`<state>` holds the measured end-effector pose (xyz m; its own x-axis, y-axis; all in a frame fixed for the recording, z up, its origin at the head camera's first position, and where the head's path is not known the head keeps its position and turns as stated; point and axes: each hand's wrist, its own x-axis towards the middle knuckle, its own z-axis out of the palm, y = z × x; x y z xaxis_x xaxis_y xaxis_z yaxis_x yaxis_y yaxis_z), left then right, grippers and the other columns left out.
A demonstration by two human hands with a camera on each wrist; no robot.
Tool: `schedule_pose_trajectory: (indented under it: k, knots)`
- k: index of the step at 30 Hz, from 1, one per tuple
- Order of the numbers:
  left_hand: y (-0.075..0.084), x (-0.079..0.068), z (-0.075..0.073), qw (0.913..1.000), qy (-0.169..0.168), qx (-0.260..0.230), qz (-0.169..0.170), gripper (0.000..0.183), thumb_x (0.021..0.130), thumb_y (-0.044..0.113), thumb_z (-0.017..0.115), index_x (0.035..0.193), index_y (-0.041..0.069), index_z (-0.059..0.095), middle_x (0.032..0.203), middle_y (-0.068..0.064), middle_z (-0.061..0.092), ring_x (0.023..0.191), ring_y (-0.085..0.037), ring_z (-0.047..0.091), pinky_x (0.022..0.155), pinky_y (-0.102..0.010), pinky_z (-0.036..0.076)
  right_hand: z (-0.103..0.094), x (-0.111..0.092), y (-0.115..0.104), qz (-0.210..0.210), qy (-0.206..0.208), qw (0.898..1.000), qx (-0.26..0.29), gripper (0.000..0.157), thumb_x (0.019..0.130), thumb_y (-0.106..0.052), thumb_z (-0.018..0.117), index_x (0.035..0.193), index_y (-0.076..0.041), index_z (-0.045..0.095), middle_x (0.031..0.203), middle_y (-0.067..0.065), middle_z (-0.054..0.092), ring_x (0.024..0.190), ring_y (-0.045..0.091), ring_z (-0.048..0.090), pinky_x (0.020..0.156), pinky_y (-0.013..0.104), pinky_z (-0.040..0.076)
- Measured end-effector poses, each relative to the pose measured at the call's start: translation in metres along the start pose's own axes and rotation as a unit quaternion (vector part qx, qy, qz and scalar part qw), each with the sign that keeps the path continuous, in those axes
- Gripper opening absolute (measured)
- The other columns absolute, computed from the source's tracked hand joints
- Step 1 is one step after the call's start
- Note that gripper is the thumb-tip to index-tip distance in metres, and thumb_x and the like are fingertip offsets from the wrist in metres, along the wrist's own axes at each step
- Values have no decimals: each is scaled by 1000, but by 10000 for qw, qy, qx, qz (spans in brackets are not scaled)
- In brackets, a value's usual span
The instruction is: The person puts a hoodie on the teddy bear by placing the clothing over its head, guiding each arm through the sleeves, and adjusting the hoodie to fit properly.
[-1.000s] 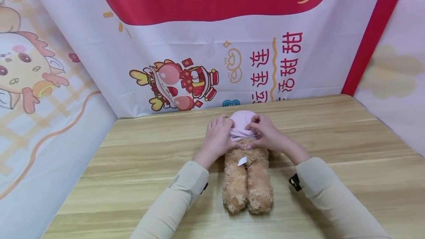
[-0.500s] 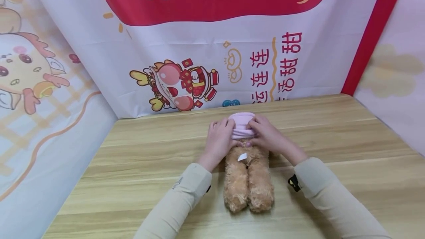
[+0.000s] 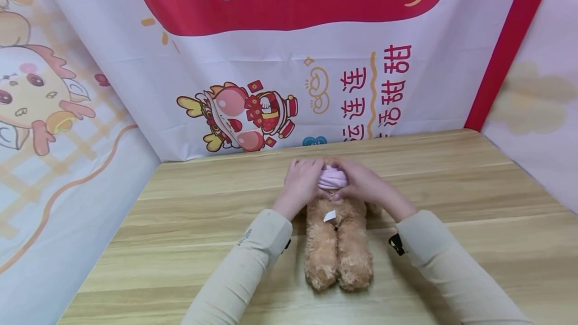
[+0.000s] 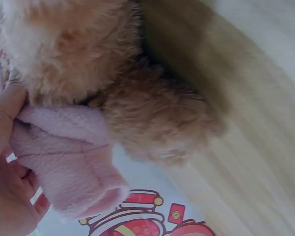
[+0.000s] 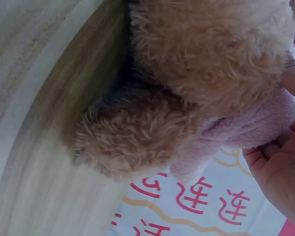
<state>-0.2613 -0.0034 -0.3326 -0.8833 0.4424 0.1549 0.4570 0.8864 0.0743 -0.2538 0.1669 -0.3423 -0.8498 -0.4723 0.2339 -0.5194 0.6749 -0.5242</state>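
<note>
L hand (image 3: 300, 182): fingers curled, thumb in; grips L side of pink cloth (image 3: 333, 178). L wrist cam: thumb by the fur, other fingers bent on far side of cloth.
R hand (image 3: 361, 182): mirrors it, fingers curled on cloth's R side; thumb up against the fur per R wrist cam.
Gap btwn hands: narrow, only cloth & fur showing; thumb tips near each other at lower edge.
Pink cloth: bunched in folds at toy's far end, btwn both hands; L wrist cam shows a tube-like open end beside a furry limb (image 4: 157, 115).
Just changed: ~1 s ago a smooth rounded top stood past the fingers; now just a folded band, hands closer tog. up top.
Meaning: prob. both hands gathering cloth shorter, in step. Brownish bit above band: fur or finger, can't tell.
Plush toy (image 3: 346, 227): brown, lying on table, legs twd person, approx. same spot as before; white tag (image 3: 330, 216) at top of legs.
Sleeves (image 3: 235, 270): beige, black item (image 3: 396, 244) under R cuff.
Table (image 3: 180, 224): wood-grain, printed backdrop (image 3: 280, 49) behind.
</note>
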Motion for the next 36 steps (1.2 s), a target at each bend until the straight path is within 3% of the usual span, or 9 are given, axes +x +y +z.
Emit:
schedule_pose_trajectory:
  k: [2, 5, 10, 17, 22, 28, 32, 36]
  knots:
    - [-1, -2, 2, 9999, 113, -59, 43, 71, 61, 51, 81, 118, 17, 54, 120, -4, 59, 115, -23, 53, 105, -40, 35, -1, 0, -2, -4, -10, 9997, -226, 78, 66, -17, 82, 133, 1, 47, 120, 25, 57, 107, 38, 56, 92, 51, 47]
    - [-4, -4, 6, 9994, 266, -158, 161, 70, 63, 50, 80, 119, 17, 54, 124, -5, 56, 118, -23, 52, 105, -41, 38, -2, -1, -3, -97, 77, 9980, -614, 82, 64, -22, 84, 136, -6, 48, 125, 28, 49, 113, 42, 48, 94, 55, 44]
    - [-8, -7, 12, 9988, 302, -169, 357, 70, 65, 53, 78, 119, 16, 53, 128, -3, 55, 120, -22, 53, 105, -41, 39, -1, -4, 1, -378, 200, 9954, -854, 79, 63, -25, 85, 132, -6, 51, 124, 27, 47, 114, 42, 45, 95, 55, 42]
    - [-6, -12, 14, 9974, 489, -412, 341, 69, 67, 50, 77, 122, 19, 49, 121, -5, 54, 115, -23, 54, 94, -41, 46, 0, -8, 7, -347, 254, 9970, -636, 70, 65, -27, 83, 123, -5, 53, 114, 17, 58, 109, 35, 51, 95, 50, 44]
    - [-4, -14, 16, 9965, 744, -279, 248, 65, 69, 46, 78, 121, 19, 49, 118, -4, 56, 113, -23, 55, 90, -40, 48, 2, -9, 8, -512, 368, 9972, -395, 66, 66, -22, 83, 122, -6, 54, 112, 15, 61, 108, 33, 56, 95, 50, 46]
    - [-3, -16, 21, 9947, 978, -266, 199, 48, 76, 37, 76, 115, 20, 55, 115, -2, 59, 109, -22, 55, 85, -40, 46, 4, -18, 7, -567, 520, 9942, -748, 51, 72, -23, 79, 116, -5, 61, 112, 16, 60, 100, 32, 60, 87, 49, 51]
    - [-6, -16, 23, 9943, 871, -607, 138, 57, 73, 43, 76, 121, 21, 54, 121, -1, 56, 115, -22, 54, 89, -41, 44, 1, -20, 8, -546, 599, 9941, -724, 44, 80, -27, 74, 117, -5, 64, 123, 18, 56, 107, 36, 59, 90, 51, 50]
    - [-10, -15, 24, 9939, 786, -753, 194, 63, 72, 44, 76, 126, 22, 52, 126, -2, 55, 119, -22, 53, 94, -44, 44, -4, -14, 10, -520, 491, 9960, -536, 28, 93, -18, 56, 116, -6, 65, 135, 17, 53, 120, 40, 53, 98, 55, 44]
